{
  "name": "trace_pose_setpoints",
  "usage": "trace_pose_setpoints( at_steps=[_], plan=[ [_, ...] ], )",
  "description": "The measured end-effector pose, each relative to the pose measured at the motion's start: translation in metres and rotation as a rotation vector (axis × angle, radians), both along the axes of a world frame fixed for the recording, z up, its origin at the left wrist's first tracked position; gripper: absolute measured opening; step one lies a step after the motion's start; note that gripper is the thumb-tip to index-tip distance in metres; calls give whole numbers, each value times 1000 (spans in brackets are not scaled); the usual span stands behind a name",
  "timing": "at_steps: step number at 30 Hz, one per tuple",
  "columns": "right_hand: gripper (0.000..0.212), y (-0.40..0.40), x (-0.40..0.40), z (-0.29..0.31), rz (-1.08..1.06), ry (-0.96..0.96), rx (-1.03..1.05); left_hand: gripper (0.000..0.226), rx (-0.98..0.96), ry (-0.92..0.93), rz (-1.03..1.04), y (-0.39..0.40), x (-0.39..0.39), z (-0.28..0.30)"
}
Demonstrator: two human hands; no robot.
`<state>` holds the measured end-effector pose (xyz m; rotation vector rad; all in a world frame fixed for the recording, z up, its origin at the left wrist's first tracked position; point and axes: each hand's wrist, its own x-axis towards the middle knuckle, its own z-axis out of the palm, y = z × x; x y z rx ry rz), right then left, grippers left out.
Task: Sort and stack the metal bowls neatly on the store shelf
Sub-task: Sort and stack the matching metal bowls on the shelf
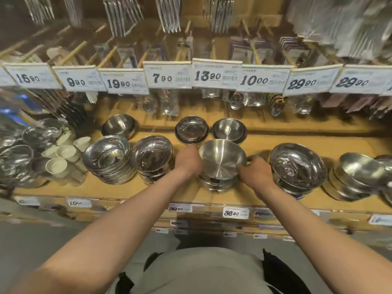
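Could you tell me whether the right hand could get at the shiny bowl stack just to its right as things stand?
Probably yes, once it lets go. The right hand now grips the tilted bowl together with the left hand. The shiny stack sits right beside it at the shelf's front, with nothing between them.

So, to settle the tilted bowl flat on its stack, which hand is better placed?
Probably the right hand: it grips the tilted bowl at its low near rim, over the stack. The left hand only holds the far side.

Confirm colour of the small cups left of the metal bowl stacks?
Off-white small cups, plain, no pattern; head view.
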<state>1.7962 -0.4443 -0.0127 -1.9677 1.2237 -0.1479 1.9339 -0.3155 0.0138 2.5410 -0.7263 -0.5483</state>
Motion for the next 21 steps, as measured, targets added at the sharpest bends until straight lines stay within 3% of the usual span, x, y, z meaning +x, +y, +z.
trace_pose_setpoints(
  at_steps=[4, 8, 21],
  plan=[
    [33, -6, 5, -2, 53, -38, -19, 28, -32, -1, 44, 1, -2, -1],
    [31, -9, 8, -5, 87, -73, -27, 19, -68, 25, 130, 4, -5, -6],
    [25, -15, 6, -14, 151, -42, -67, 40, -155, 136, 219, 5, -5, -14]
  ],
)
